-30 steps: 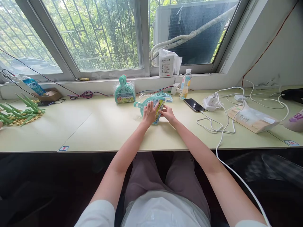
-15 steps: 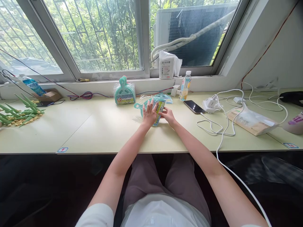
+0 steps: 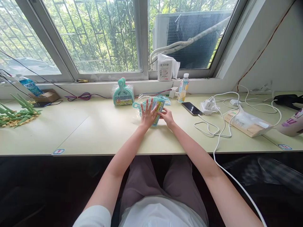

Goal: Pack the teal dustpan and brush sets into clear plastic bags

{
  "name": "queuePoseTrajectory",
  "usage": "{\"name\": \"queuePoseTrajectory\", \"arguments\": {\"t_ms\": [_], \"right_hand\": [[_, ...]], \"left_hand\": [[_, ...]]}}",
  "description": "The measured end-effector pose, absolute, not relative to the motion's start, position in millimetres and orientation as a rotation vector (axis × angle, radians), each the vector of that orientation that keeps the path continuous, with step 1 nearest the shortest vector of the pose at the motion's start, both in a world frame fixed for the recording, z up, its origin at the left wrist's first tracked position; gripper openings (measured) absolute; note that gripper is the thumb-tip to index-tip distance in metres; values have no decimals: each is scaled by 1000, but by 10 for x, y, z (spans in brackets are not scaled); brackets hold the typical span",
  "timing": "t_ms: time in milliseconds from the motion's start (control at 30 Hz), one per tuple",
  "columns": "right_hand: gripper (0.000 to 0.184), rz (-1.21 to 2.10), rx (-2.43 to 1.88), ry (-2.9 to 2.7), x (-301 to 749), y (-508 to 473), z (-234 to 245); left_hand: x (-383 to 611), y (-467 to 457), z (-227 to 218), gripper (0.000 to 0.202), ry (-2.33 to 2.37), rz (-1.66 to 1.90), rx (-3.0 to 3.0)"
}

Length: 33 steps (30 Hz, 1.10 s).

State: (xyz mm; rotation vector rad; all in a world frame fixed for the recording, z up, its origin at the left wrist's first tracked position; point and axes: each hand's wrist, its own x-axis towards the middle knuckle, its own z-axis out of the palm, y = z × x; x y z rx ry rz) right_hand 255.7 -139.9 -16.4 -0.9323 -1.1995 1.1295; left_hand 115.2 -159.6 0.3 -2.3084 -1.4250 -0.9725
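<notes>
Behind the left fingers, to their left, we find a cluster of teal sets [image 3: 123, 94] standing upright near the wall; we judge that this position leaves the table [image 3: 94, 135] in front of the fingers free for handling. The left hand [image 3: 148, 115] lies palm down across a wrapped dustpan set [image 3: 161, 103], its fingers widely spread and not closed around anything. We take this flat contact to steady the set and press its wrapper down. Just beside it, the right hand [image 3: 167, 117] has its fingers drawn in, with the tips meeting the set's right edge in what appears to be a pinch; how firmly they grip we cannot tell. We judge that the two contacts together limit turning. Beyond the right fingertips, the bottle [image 3: 183, 90] and the phone [image 3: 191, 108] lie outside the working area.

The wrapped set is on the table, under the left fingers and against the right fingertips. At its left end we note a teal handle [image 3: 135, 105] with a rounded tip, projecting past the left fingers. Loose clear film [image 3: 137, 118] shows below the handle. Right of the left fingers, a slanted yellow-green label [image 3: 159, 108] carries print too small to read.
</notes>
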Motion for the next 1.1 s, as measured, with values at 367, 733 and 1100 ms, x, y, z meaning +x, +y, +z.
{"name": "queuePoseTrajectory", "arguments": {"t_ms": [367, 733, 1100], "right_hand": [[41, 1158, -935, -1161, 2570, -1374, -174], [32, 1117, -869, -1060, 2669, -1379, -159], [33, 1117, -819, -923, 2697, -1306, -169]], "left_hand": [[1193, -1587, -20, 59, -1478, -1002, -2306], [1310, -1585, -104, 71, -1054, -863, -2757], [1261, -1580, 93, 76, -1940, -1893, -1852]]}}
